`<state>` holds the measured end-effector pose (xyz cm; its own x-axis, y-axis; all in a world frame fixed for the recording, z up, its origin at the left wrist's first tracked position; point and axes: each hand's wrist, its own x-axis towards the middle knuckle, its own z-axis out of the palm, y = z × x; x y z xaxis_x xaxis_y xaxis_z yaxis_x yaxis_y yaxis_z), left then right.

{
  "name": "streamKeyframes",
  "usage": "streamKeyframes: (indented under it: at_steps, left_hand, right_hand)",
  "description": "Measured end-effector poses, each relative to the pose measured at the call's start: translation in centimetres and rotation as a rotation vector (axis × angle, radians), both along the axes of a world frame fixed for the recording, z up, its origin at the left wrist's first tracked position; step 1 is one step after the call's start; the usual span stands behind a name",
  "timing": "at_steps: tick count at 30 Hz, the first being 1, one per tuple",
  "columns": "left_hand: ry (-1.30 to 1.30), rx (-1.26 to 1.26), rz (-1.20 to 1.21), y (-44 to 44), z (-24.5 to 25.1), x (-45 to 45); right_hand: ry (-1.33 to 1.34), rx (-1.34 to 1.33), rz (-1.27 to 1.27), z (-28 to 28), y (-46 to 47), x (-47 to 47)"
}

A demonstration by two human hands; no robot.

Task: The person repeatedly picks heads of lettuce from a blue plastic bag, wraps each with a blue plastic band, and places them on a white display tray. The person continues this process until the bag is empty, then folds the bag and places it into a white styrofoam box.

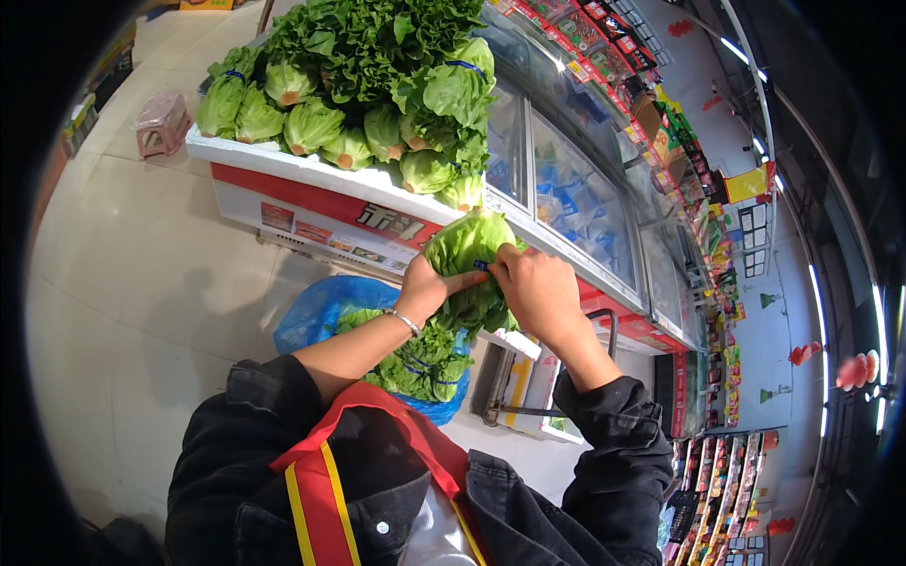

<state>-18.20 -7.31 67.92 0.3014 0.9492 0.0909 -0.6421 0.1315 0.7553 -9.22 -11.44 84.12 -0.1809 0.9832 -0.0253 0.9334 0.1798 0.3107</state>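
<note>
A head of green lettuce (471, 240) is held in front of me, its cut stem end pointing away. My left hand (425, 289) grips it from the left, thumb laid across the leaves. On its right side, my right hand (536, 286) has its fingers pinched at a dark blue band (481, 265) around the lettuce. Just beyond, more lettuce heads (309, 126) are piled on a white foam ledge (333, 173), some with blue bands. Below my left forearm, banded lettuces (417, 368) lie in a blue plastic bag (311, 304).
A glass-topped freezer (584, 205) holding bagged goods runs to the right, below shelves of packets (601, 60). A cart with a black handle (613, 329) and white boxes (527, 382) stands by the freezer. A pink stool (161, 127) is on the tiled floor at the left.
</note>
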Motion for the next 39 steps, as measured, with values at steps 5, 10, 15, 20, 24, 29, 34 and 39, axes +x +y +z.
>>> streamKeyframes:
  at_steps: [5,10,15,20,24,29,34,39]
  left_hand:
    - [-0.141,0.003,-0.076,0.9,1.1,-0.2]
    - [-0.018,-0.018,-0.235,2.6,-0.5,-1.4]
    - [-0.22,0.092,-0.45,4.2,-2.3,-2.4]
    - [-0.496,-0.029,-0.78,3.3,-1.1,-2.4]
    - [-0.677,-0.303,-0.74,-0.6,6.2,-7.0]
    - [-0.441,0.149,-0.689,2.1,3.3,-3.9]
    - [-0.265,0.381,-0.555,2.8,1.1,-1.8]
    - [-0.3,0.318,-0.573,1.4,1.9,-2.8]
  right_hand:
    - [0.028,0.026,0.002,1.3,0.3,0.0]
    - [0.262,0.008,0.033,4.5,0.0,1.8]
    - [0.661,-0.146,-0.157,8.5,0.1,1.7]
    - [0.732,-0.194,-0.199,8.4,0.1,2.2]
    - [0.722,0.032,-0.15,8.9,1.7,3.7]
    - [0.723,0.057,-0.154,4.5,0.8,1.2]
    - [0.707,0.137,0.019,1.9,0.4,1.0]
    - [0.785,0.055,0.089,1.6,0.2,2.2]
